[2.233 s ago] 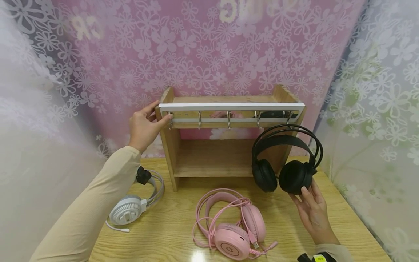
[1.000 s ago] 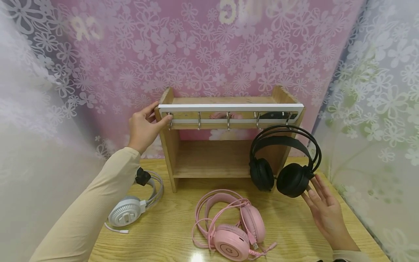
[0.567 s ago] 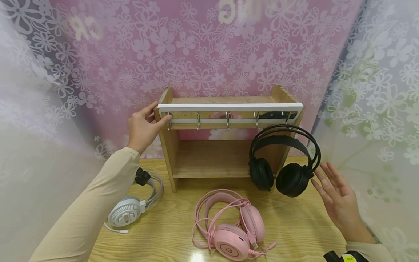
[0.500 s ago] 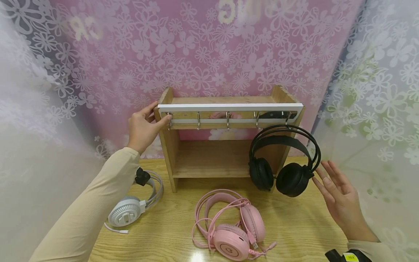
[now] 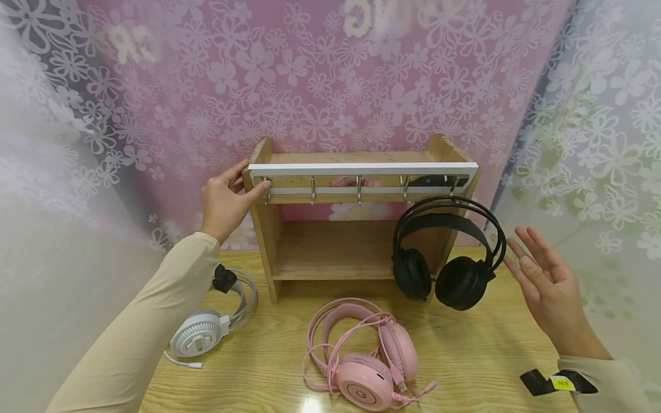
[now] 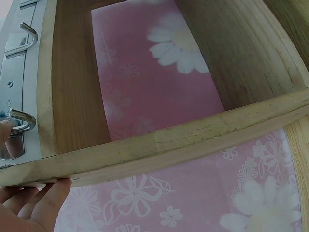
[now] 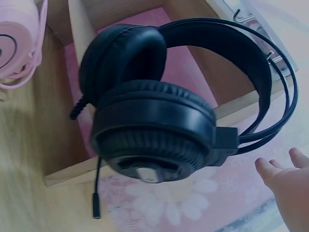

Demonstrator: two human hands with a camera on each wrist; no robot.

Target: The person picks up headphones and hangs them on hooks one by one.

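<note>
My left hand (image 5: 226, 201) grips the upper left corner of a small wooden shelf (image 5: 265, 241). Its thumb lies at the leftmost hook of the metal hook rail (image 5: 335, 182), and its fingers press the outside of the side board (image 6: 145, 150). A black headset (image 5: 462, 284) hangs by its headband from the rightmost hook, ear cups down. In the right wrist view, that headset's thin microphone (image 7: 96, 205) points downward. To the right of the headset, my right hand (image 5: 549, 287) is held with fingers extended, apart from it and holding nothing.
A pink headset (image 5: 364, 381) with its cable and USB plug lies on the wooden table (image 5: 268, 373) before the shelf. At the left, a white headset (image 5: 198, 332) lies partly behind my left forearm. Flowered curtains (image 5: 335, 86) hang behind and beside the table.
My right hand has let go of the black headset and moved away to the right and slightly up. The headset stays on its hook after a slight shift left. My left hand keeps its place.
</note>
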